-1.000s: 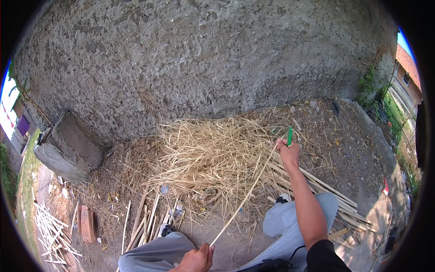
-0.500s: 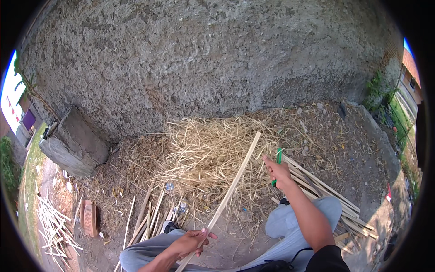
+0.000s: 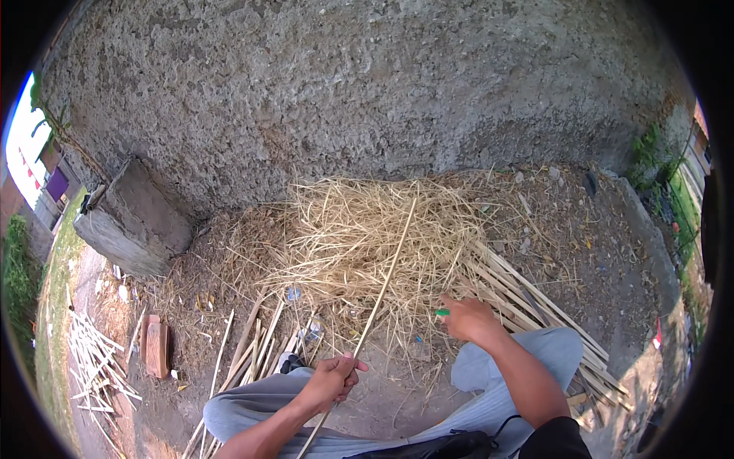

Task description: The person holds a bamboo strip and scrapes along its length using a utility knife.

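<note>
A long, pale bamboo strip [image 3: 386,287] slants up from my left hand [image 3: 332,381], whose fingers are wrapped round its lower part. Its narrow edge faces up, and its far end reaches over a heap of thin, curly shavings [image 3: 359,241]. To the right of the strip and apart from it, my right hand [image 3: 469,318] is closed on a slim green tool [image 3: 442,312]. Only a short green bit shows beside the fingers; the rest is hidden, so its exact kind is unclear. My right forearm passes over my bent right knee.
More strips [image 3: 535,310] lie beside my right knee, others [image 3: 256,348] by my left leg. A loose pile of pale strips [image 3: 95,359] lies far left, near a reddish brick [image 3: 156,348]. A rough wall [image 3: 367,92] stands behind the shavings, with a concrete block [image 3: 138,226] at its left.
The strip has turned from its broad face to its narrow edge, and its far end has shifted left. My right hand has come lower and turned, hiding more of the green tool.
</note>
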Action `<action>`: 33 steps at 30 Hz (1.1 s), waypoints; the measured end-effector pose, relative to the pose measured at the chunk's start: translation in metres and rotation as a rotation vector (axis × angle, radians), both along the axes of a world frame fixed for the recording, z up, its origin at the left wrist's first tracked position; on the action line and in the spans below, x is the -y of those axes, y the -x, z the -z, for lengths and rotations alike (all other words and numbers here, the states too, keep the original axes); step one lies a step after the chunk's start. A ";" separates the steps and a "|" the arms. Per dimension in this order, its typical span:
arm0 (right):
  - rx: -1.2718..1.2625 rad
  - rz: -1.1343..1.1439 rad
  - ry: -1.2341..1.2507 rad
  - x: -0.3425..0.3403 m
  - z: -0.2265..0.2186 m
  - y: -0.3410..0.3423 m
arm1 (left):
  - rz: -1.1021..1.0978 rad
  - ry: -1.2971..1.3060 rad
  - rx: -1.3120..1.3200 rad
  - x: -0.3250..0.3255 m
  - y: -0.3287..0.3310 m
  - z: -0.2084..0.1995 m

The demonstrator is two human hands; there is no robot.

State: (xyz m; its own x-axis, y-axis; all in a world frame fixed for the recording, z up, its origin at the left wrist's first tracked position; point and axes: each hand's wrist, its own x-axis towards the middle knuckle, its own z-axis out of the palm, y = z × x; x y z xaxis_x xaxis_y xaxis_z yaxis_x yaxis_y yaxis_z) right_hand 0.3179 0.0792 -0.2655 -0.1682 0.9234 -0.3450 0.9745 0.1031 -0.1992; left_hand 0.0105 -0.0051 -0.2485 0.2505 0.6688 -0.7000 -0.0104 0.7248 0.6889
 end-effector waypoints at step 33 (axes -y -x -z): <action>-0.712 -0.232 -0.418 0.019 -0.029 0.060 | 0.041 -0.283 -0.072 0.022 -0.007 -0.005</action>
